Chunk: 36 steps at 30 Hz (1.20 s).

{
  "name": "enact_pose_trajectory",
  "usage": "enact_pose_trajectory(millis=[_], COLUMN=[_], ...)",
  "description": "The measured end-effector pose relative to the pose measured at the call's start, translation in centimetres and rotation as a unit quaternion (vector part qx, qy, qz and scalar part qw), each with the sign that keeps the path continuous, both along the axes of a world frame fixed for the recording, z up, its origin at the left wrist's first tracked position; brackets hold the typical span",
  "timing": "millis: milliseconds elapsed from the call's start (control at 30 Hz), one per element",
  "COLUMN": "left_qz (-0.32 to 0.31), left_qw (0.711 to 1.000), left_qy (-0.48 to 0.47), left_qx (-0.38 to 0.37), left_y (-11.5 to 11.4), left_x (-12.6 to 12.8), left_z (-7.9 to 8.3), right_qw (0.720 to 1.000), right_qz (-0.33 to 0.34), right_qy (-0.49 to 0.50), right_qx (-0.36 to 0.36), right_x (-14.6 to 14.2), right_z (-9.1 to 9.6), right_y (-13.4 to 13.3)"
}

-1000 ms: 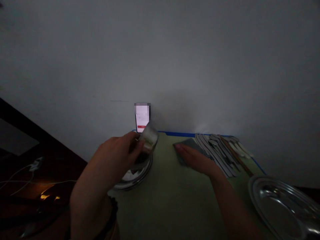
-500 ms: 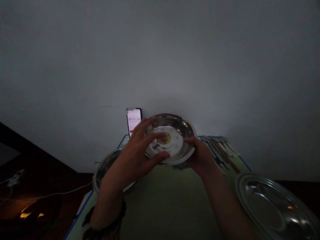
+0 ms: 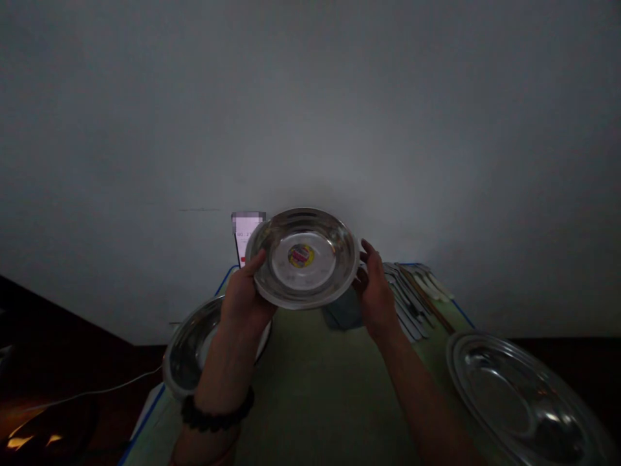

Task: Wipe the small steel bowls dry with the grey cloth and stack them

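A shiny stainless steel dish (image 3: 317,285) with a round yellow and red sticker is held up above the table, its inside tilted toward me. My left hand (image 3: 245,298) grips its left rim, thumb over the inside edge and the other fingers hidden beneath. At the right rim is my right hand (image 3: 378,291), its fingers apart and beside the edge; whether they touch the metal I cannot tell. Below the dish lies a grey-blue cloth (image 3: 343,314), partly covered. A steel basin (image 3: 187,349) stands left of my left forearm, which partly hides it.
A phone (image 3: 245,243) with a lit screen leans on the wall behind the dish. Knives and other cutlery (image 3: 412,301), with chopsticks (image 3: 434,304) and white spoons (image 3: 434,285), lie at the back right. A large steel dish (image 3: 504,395) sits at the right table edge.
The dish has shifted left and slightly up. My left hand has gone from reaching over its inside to gripping the left rim. My right thumb has come off the inside edge.
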<state>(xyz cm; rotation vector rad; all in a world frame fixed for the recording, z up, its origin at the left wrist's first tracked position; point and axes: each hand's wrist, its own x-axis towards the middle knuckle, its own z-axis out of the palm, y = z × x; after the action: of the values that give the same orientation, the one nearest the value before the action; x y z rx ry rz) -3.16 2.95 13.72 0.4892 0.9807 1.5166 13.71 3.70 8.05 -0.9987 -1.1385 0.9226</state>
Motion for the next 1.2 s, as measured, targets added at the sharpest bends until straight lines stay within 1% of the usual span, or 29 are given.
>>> enact_pose_trajectory(millis=[67, 100, 133, 167, 200, 267, 300, 333, 367, 400, 433, 500, 567, 600, 667, 700, 733, 767, 800, 833, 867, 900, 967, 1033, 1067, 1100, 1200], left_qz=[0.038, 0.056, 0.07, 0.08, 0.088, 0.106, 0.115, 0.12, 0.122, 0.121, 0.115, 0.099, 0.083, 0.075, 0.062, 0.052, 0.04, 0.027, 0.012, -0.005, -0.02, -0.033, -0.052, -0.067, -0.073, -0.079, -0.079], left_qw=[0.999, 0.998, 0.997, 0.996, 0.996, 0.994, 0.993, 0.992, 0.992, 0.991, 0.992, 0.994, 0.996, 0.996, 0.997, 0.997, 0.998, 0.999, 0.999, 0.999, 0.999, 0.998, 0.995, 0.991, 0.989, 0.988, 0.983], left_qy=[-0.015, -0.017, -0.016, -0.012, -0.008, -0.002, -0.003, -0.006, -0.008, -0.009, -0.007, -0.002, 0.002, 0.005, 0.012, 0.015, 0.019, 0.023, 0.027, 0.032, 0.041, 0.051, 0.073, 0.092, 0.1, 0.108, 0.149], left_qx=[0.019, 0.024, 0.027, 0.027, 0.028, 0.035, 0.037, 0.039, 0.043, 0.047, 0.051, 0.053, 0.046, 0.045, 0.048, 0.046, 0.039, 0.031, 0.024, 0.022, 0.024, 0.031, 0.052, 0.073, 0.081, 0.084, 0.075], left_y=[-0.1, -0.1, -0.1, 0.0, 0.0, 0.0, 0.0, 0.0, 0.0, 0.1, 0.1, 0.1, 0.2, 0.2, 0.3, 0.3, 0.4, 0.4, 0.5, 0.6, 0.7, 0.7, 0.8, 0.8, 0.8, 0.6, 0.0], left_x=[-0.5, -0.8, -1.1, -1.5, -1.8, -2.2, -2.4, -2.4, -2.5, -2.5, -2.4, -2.3, -2.2, -2.1, -1.8, -1.7, -1.5, -1.2, -1.0, -0.7, -0.4, 0.0, 0.6, 1.1, 1.4, 1.6, 2.3], left_z=[0.5, 0.6, 0.7, 0.8, 0.8, 0.7, 0.6, 0.6, 0.5, 0.4, 0.4, 0.3, 0.2, 0.1, -0.1, -0.3, -0.5, -0.7, -0.9, -1.2, -1.5, -1.8, -2.4, -2.7, -2.7, -2.7, -2.3], right_qw=[0.999, 0.997, 0.992, 0.976, 0.947, 0.867, 0.829, 0.8, 0.782, 0.773, 0.772, 0.779, 0.79, 0.794, 0.823, 0.844, 0.9, 0.947, 0.976, 0.99, 0.995, 0.995, 0.986, 0.978, 0.977, 0.978, 0.974], right_qz=[0.047, 0.068, 0.092, 0.115, 0.133, 0.15, 0.145, 0.134, 0.122, 0.113, 0.11, 0.12, 0.129, 0.128, 0.105, 0.079, 0.037, -0.001, -0.04, -0.076, -0.09, -0.104, -0.15, -0.177, -0.171, -0.15, -0.031], right_qy=[0.018, -0.01, -0.082, -0.179, -0.285, -0.463, -0.523, -0.564, -0.589, -0.601, -0.604, -0.594, -0.579, -0.574, -0.541, -0.513, -0.419, -0.308, -0.196, -0.097, -0.032, -0.002, -0.003, -0.034, -0.051, -0.072, -0.169], right_qx=[-0.02, -0.03, -0.034, -0.042, -0.057, -0.109, -0.135, -0.153, -0.165, -0.169, -0.167, -0.16, -0.154, -0.151, -0.141, -0.132, -0.111, -0.092, -0.083, -0.069, -0.042, -0.002, 0.067, 0.105, 0.116, 0.124, 0.145], right_x=[0.6, 0.9, 1.3, 1.6, 1.8, 1.8, 1.6, 1.3, 0.9, 0.4, 0.1, -0.2, 0.4, 1.1, 2.8, 3.7, 4.7, 5.6, 6.3, 6.9, 7.2, 7.4, 7.1, 6.2, 5.6, 4.9, 3.0], right_z=[-0.6, -1.1, -1.6, -2.2, -2.9, -4.3, -4.9, -5.5, -5.9, -6.2, -6.4, -6.4, -5.8, -5.3, -3.8, -2.8, -1.7, -0.5, 0.7, 1.8, 2.8, 3.6, 4.5, 4.7, 4.5, 4.3, 3.5], right_y=[0.7, 1.1, 1.3, 1.5, 1.6, 1.6, 1.5, 1.3, 1.2, 1.1, 1.0, 1.0, 1.4, 1.6, 1.9, 1.8, 1.5, 1.1, 0.4, -0.3, -1.1, -1.9, -3.1, -3.7, -3.8, -3.7, -3.0])
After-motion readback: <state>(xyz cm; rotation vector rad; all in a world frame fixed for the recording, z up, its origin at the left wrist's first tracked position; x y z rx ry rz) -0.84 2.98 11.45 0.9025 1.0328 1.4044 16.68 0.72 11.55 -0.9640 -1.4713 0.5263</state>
